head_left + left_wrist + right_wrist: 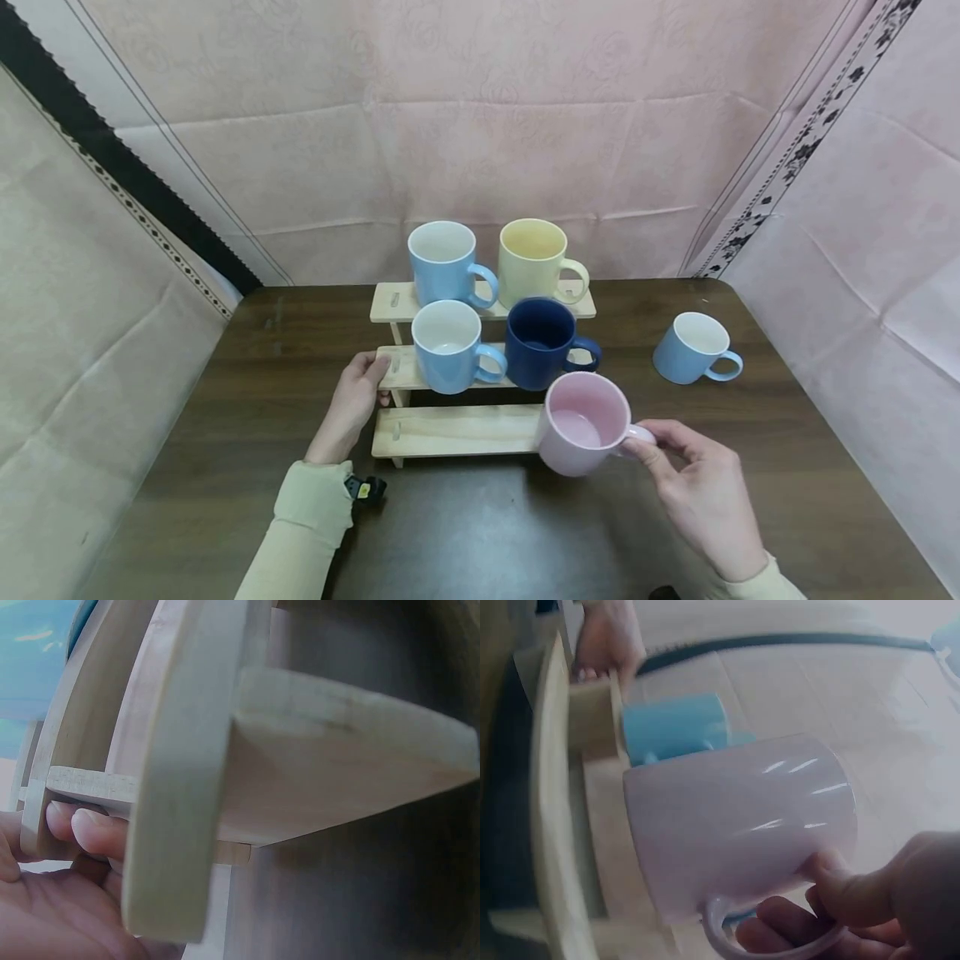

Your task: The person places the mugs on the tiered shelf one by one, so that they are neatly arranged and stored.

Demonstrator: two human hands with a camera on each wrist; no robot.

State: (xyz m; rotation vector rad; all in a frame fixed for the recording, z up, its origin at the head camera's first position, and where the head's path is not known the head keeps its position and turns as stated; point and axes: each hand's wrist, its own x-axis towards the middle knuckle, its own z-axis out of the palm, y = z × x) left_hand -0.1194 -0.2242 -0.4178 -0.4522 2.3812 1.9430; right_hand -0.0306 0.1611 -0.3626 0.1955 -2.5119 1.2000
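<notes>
A pink mug (582, 423) hangs at the right end of the lowest step of a three-tier wooden stand (457, 431). My right hand (697, 487) pinches its handle, fingers curled through the loop in the right wrist view. With my left hand (350, 406) I grip the left end of the stand's middle step, thumb on top and fingers beneath. On that step are a light blue mug (447, 350) and a dark blue mug (536, 346). The top step carries another light blue mug (442, 262) and a pale yellow mug (528, 265). Whether the pink mug touches the stand I cannot tell.
One more light blue mug (690, 346) stands on the brown wooden table (247, 467), right of the stand. Pale patterned cloth (480, 150) hangs behind the table and along both sides. A dark band (127, 158) crosses the cloth at the left.
</notes>
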